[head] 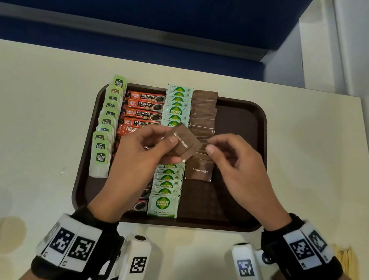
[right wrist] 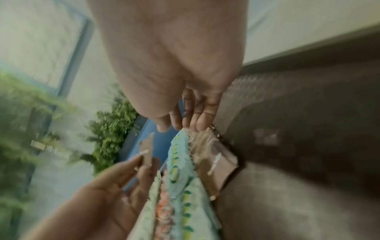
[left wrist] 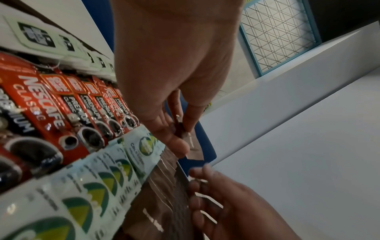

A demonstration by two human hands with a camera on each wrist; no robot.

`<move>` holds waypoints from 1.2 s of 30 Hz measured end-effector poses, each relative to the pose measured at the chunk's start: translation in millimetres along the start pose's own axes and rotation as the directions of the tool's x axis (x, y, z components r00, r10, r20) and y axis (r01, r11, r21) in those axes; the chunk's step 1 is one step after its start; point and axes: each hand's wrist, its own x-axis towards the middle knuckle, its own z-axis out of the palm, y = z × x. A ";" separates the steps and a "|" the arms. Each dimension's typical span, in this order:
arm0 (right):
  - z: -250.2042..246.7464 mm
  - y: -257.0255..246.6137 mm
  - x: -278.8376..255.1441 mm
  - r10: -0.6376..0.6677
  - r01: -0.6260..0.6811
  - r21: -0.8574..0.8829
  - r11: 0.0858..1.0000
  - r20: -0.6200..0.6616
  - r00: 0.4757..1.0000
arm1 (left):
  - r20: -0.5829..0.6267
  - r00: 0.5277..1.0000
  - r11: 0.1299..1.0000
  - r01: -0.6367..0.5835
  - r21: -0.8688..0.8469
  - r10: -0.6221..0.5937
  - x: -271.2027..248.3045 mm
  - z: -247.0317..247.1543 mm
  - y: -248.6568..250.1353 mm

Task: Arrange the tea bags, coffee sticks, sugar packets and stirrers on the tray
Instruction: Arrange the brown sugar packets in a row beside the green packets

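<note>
while the left hand [head: 150,146] pinches a brown sugar packet [head: 182,142] between thumb and fingers, holding it tilted in the air above the middle of the tray, the right hand [head: 232,158] hovers just beside it with its fingers loosely curled and nothing clearly in its grasp. the left wrist view shows the same pinch at the packet's edge [left wrist: 192,144]; the right wrist view is blurred, so how the right fingertips [right wrist: 197,123] lie cannot be told beyond their nearness to the brown row.

under the hands sits a dark brown tray [head: 242,113] on a cream table [head: 28,107]. four columns run from the far edge toward the person. at the left, green-tagged mccoy tea bags [head: 106,123] overlap one another. next come red coffee sticks [head: 145,106], great taste premium at the far end and a nescafe stick nearer. then a column of pale green coco natura sugar packets [head: 163,204], overlapping, reaches almost to the near rim. right of that lies a shorter column of brown sugar packets [head: 199,170], its nearest one lying face up about halfway down the tray. the right part of the tray holds no packets.

a bundle of wooden stirrers [head: 344,260] lies on the table off the tray, near the right wrist. both wrists wear black bands with coded markers [head: 73,243].
</note>
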 end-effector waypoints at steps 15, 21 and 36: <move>-3.3 12.3 -16.4 0.013 0.024 -0.181 0.983 0.203 0.979 | 0.001 0.998 0.972 -0.060 0.228 0.062 -5.0 -7.1 0.6; 17.0 21.9 -17.8 -0.027 0.085 -0.321 0.943 0.179 0.983 | 0.040 0.997 0.971 -0.067 0.229 0.059 -5.7 -5.7 3.0; 26.2 23.4 -17.0 -0.120 0.174 -0.458 0.872 0.144 0.982 | 0.049 0.997 0.974 -0.062 0.218 0.052 -7.9 -9.4 2.7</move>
